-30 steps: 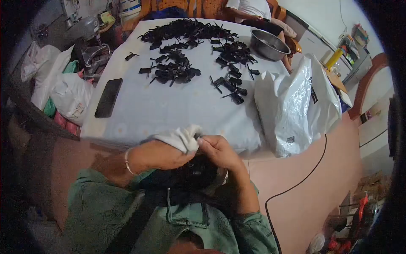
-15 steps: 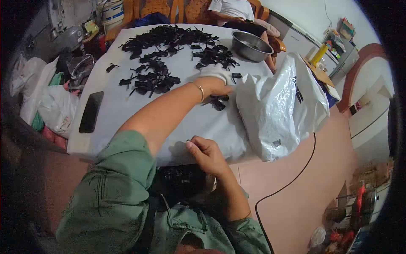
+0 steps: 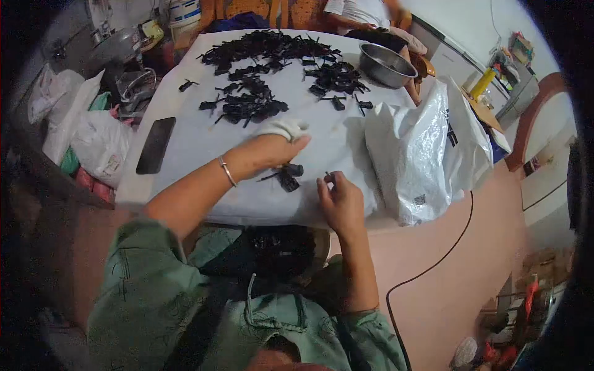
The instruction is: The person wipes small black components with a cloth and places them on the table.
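My left hand point(image 3: 278, 145), in a white glove or cloth with the thumb bare, is over the middle of the table; its fingers are mostly hidden. Just below its palm lie a few black plastic parts point(image 3: 288, 179), partly covered by the hand. My right hand point(image 3: 340, 201) is closed at the table's front edge, thumb and forefinger pinching something small and dark that I cannot make out. Many similar black parts point(image 3: 266, 49) are heaped at the back of the white-covered table point(image 3: 204, 185), with smaller groups nearer the middle point(image 3: 250, 105).
A phone point(image 3: 156, 145) lies at the table's left. A metal bowl point(image 3: 388, 65) stands at the back right, near a seated person point(image 3: 362, 15). A large white bag point(image 3: 414, 161) is at the right edge. Plastic bags point(image 3: 102, 142) are left of the table, and a cable point(image 3: 433, 269) crosses the floor.
My left hand reached to the parts beside the white bag, then came back toward me. Several black parts now lie nearer the front. My right hand has moved slightly right, still pinched.
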`<action>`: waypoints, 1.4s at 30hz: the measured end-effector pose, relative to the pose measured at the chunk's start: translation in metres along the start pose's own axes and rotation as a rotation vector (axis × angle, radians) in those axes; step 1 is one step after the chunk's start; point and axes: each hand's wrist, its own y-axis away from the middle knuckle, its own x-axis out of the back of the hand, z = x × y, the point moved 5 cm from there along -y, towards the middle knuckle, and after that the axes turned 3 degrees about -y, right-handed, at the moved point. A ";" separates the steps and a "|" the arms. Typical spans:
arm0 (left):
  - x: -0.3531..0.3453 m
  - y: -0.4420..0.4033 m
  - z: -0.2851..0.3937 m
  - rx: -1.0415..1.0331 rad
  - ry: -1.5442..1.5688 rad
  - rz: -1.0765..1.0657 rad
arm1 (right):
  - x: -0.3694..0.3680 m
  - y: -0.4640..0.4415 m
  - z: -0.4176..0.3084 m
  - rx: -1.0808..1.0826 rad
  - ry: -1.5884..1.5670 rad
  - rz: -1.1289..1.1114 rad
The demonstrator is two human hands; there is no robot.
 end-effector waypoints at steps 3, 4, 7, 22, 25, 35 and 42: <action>0.031 0.012 -0.002 -0.270 -0.196 0.237 | -0.008 0.002 -0.010 0.084 0.118 -0.055; 0.037 0.019 -0.007 -0.264 -0.198 0.243 | -0.014 0.004 -0.017 0.130 0.120 -0.098; 0.055 0.046 -0.004 -0.380 -0.180 0.400 | -0.032 0.007 -0.027 0.222 0.201 -0.165; 0.025 0.098 0.010 0.185 0.559 -0.168 | -0.034 0.008 -0.019 -0.276 -0.694 -0.634; 0.012 0.098 0.010 0.010 0.487 -0.207 | -0.047 0.007 -0.011 -0.247 -0.688 -0.520; 0.027 0.079 0.006 -0.039 0.137 0.063 | -0.038 0.003 -0.010 -0.224 -0.646 -0.287; 0.008 0.120 0.023 0.118 0.526 -0.274 | -0.050 0.017 -0.022 -0.222 -0.874 -0.383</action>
